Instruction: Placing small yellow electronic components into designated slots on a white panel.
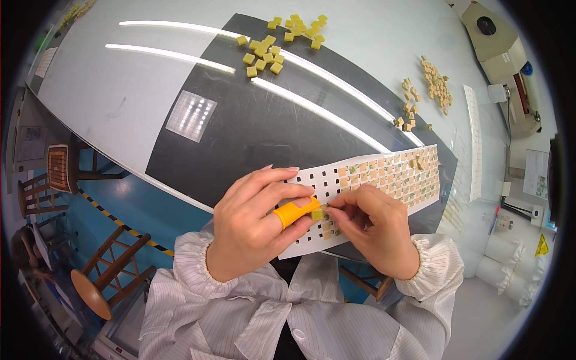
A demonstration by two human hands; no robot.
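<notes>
My left hand (255,219), with an orange finger cover (295,213) on one finger, grips a small yellow-green cube (317,214) between its fingertips. Close against it, my right hand (375,225) pinches its thumb and fingers together beside the cube; what sits between them is too small to make out. Both hands rest over a white sheet (309,247) printed with small black squares. Rows of small tan square pieces (396,177) cover its right part, some marked green. A few loose tan pieces (418,162) lie on top near the far right corner.
Several yellow-green cubes (264,54) are scattered at the far side of a dark mat (240,129). A pile of tan pieces (437,85) lies at the far right, near a white strip (473,141). Left on the mat is a clear gridded sheet (191,116). Wooden stools (108,273) stand below the table.
</notes>
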